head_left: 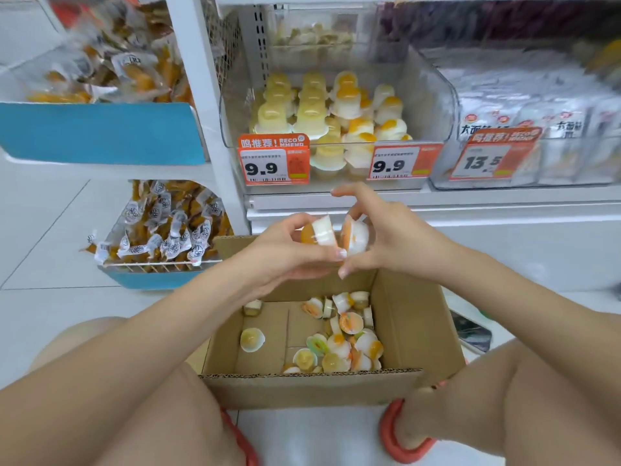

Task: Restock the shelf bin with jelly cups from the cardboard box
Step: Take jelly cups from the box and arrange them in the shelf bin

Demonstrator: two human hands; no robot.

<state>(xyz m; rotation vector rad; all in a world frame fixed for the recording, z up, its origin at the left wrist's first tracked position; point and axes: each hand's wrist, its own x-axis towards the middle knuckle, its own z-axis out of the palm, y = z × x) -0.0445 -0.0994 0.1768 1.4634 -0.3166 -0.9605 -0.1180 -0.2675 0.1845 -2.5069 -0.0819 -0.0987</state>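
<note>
1. Cardboard box (416, 334): brown corrugated card, rectangular, flaps open; stood on the pale floor between the person's knees, at 6 o'clock from the shelf bin.
2. Loose jelly cups (336, 338): small round translucent plastic cups, white and yellow jelly with orange or green fruit centres; lay scattered on the box floor, mostly toward 3 o'clock.
3. Shelf bin (433, 95): clear rigid plastic, rounded corners; held stacked rows of jelly cups, with two orange 9.9 price tags (274, 161) on its front.
4. Left hand (285, 250): fingers curled, pinching a jelly cup with an orange centre (319, 234), held above the box.
5. Right hand (386, 237): thumb and fingers curled round a second white jelly cup (357, 237), index finger raised; that cup lay at 3 o'clock of the first, the two touching or nearly so.
</note>
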